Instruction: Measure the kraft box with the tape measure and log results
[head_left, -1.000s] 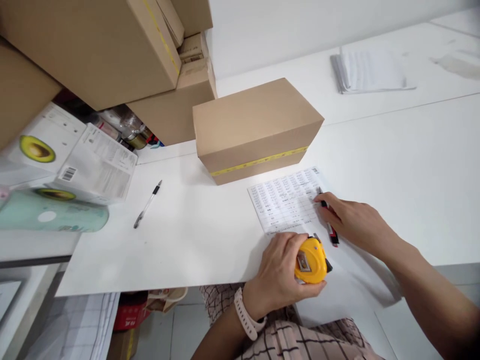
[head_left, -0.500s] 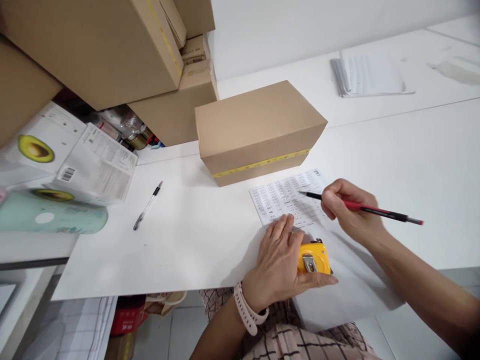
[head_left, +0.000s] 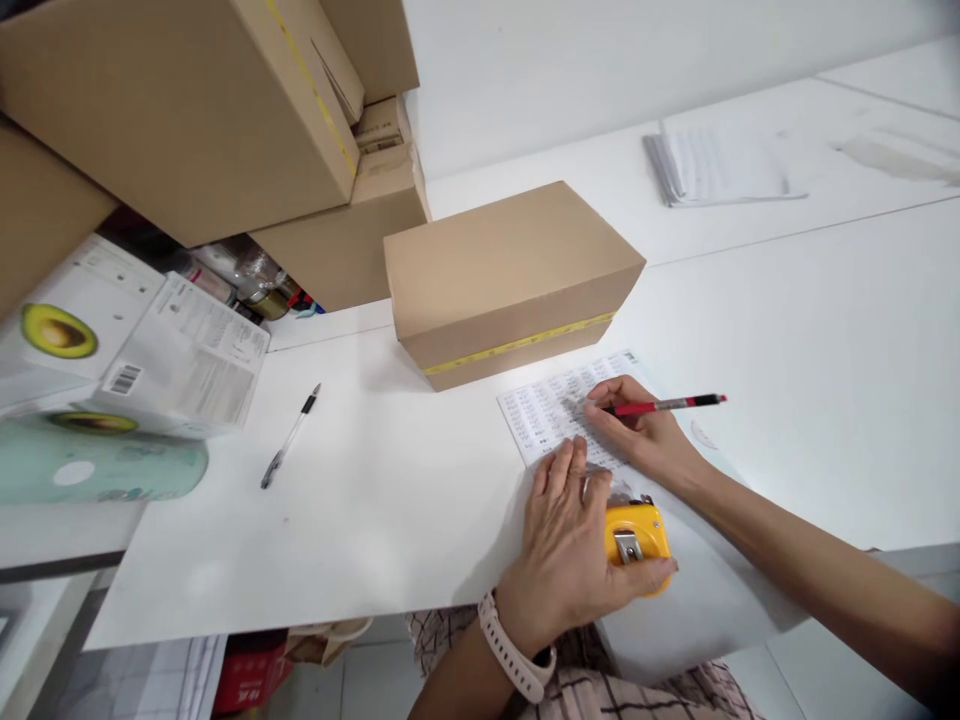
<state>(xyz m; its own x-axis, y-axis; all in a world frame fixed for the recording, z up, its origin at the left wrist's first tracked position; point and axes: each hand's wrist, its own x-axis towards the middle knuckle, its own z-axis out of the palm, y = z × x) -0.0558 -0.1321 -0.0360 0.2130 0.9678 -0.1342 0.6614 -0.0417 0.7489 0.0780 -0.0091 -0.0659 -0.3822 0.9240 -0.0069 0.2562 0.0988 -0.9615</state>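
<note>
My right hand [head_left: 649, 425] pinches a red-and-black pen [head_left: 664, 405], its writing end down at a printed sheet [head_left: 544, 400] with rows of small text. My left hand [head_left: 566, 530] lies with its fingertips on the lower edge of the sheet. A yellow tape measure [head_left: 651, 525] with a metal clip sits in the crook between that hand's thumb and fingers. White paper hangs over the table edge beneath both hands. Just beyond the sheet stands a closed cardboard box [head_left: 517, 270] with a yellow tape strip along its near side.
A clear pen with a black grip [head_left: 291, 436] lies left on the white table [head_left: 375, 520]. Stacked cartons [head_left: 210, 110], an avocado-printed box [head_left: 180, 360] and a mint-green item [head_left: 105, 465] fill the left side. Folded papers [head_left: 727, 165] lie at the back right.
My right hand has moved left and up over the sheet, bringing the pen down to the printed rows. My left hand keeps the tape measure in nearly the same place. The view has shifted slightly.
</note>
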